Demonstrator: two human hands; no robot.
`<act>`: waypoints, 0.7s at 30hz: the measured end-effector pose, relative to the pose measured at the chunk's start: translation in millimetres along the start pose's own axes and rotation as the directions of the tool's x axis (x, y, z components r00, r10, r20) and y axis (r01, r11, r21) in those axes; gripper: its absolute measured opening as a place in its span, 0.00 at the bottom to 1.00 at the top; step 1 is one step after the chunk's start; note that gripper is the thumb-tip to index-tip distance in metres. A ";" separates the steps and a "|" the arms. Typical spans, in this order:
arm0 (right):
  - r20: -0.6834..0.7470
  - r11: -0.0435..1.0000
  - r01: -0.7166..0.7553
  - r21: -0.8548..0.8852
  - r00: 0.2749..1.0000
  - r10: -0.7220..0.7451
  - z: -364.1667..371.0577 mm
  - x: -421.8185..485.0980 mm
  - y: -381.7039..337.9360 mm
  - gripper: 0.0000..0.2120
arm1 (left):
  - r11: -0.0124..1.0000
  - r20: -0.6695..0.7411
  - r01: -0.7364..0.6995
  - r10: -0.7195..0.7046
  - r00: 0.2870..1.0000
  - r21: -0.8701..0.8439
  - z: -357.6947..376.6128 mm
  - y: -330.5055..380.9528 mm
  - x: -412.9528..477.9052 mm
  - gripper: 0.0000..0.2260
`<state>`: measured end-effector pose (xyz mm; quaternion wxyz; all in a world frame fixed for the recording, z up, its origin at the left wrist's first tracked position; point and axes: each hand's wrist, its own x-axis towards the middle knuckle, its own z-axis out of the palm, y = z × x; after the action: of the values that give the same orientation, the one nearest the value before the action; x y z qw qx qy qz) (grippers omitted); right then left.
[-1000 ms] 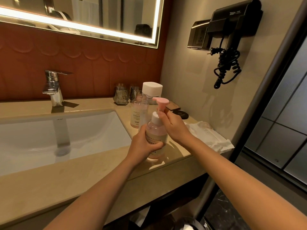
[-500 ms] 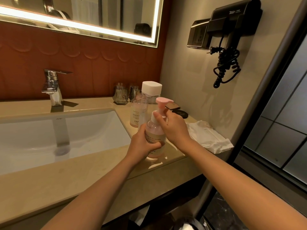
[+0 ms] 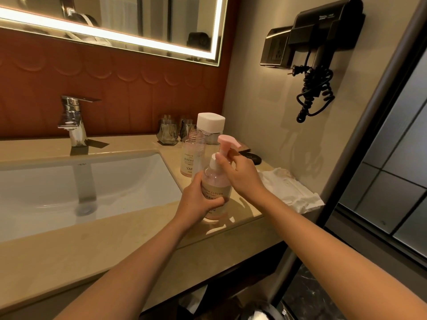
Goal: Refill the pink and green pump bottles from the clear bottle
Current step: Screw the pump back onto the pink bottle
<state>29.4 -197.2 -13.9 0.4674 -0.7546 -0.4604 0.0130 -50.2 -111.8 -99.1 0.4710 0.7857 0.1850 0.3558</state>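
Fingers of the left hand [image 3: 196, 200] are wrapping round the lower body of the pink bottle [image 3: 217, 183], with the thumb lying across its label. The right hand [image 3: 242, 174] is curling round the bottle's white collar just under the pink pump [image 3: 225, 140], wrist bent inward. The bottle is standing upright on the counter [image 3: 115, 239] near its front edge, right of the sink [image 3: 127, 181]. An uncapped bottle [image 3: 190, 158] is standing just behind it, and a white cloth [image 3: 293, 188] is lying to the right.
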 end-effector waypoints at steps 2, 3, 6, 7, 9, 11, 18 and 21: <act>-0.010 0.999 -0.026 0.020 1.000 0.026 -3.1 6.9 -1.6 0.24 | 1.000 0.000 0.000 0.000 1.000 0.005 -0.5 0.1 -0.3 0.32; 0.003 0.997 -0.060 0.044 0.998 0.060 -3.1 11.2 -2.7 0.26 | 1.000 -0.003 -0.002 0.002 1.000 0.007 -0.6 0.7 -0.5 0.32; 0.117 0.968 -0.203 0.144 0.975 0.187 3.9 17.8 -6.5 0.26 | 1.000 -0.001 -0.004 0.004 1.000 0.007 -0.3 1.9 -0.2 0.34; 0.140 0.960 -0.214 0.178 0.972 0.191 6.6 16.9 -6.7 0.23 | 1.000 0.002 -0.003 0.003 1.000 0.005 0.1 2.1 0.2 0.35; 0.121 0.962 -0.196 0.189 0.977 0.175 7.6 13.0 -8.4 0.19 | 1.000 0.004 -0.001 0.001 1.000 0.004 0.6 1.9 0.4 0.35; 0.065 0.981 -0.163 0.103 0.985 0.157 6.1 10.0 -9.1 0.19 | 1.000 0.005 -0.001 0.001 1.000 0.002 1.0 1.1 0.5 0.36; 0.048 0.989 -0.112 -0.096 0.992 0.117 -0.1 20.5 -6.0 0.22 | 1.000 0.003 -0.006 0.006 1.000 -0.009 0.3 1.0 0.5 0.33; 0.156 0.973 -0.180 0.145 0.975 0.157 3.5 20.3 -9.1 0.20 | 1.000 -0.004 -0.004 0.004 1.000 -0.005 0.7 1.3 0.1 0.35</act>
<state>33.3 -179.2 -1.0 0.4887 -0.7487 -0.4244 0.1434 -49.6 -112.9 -98.1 0.4720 0.7841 0.1833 0.3589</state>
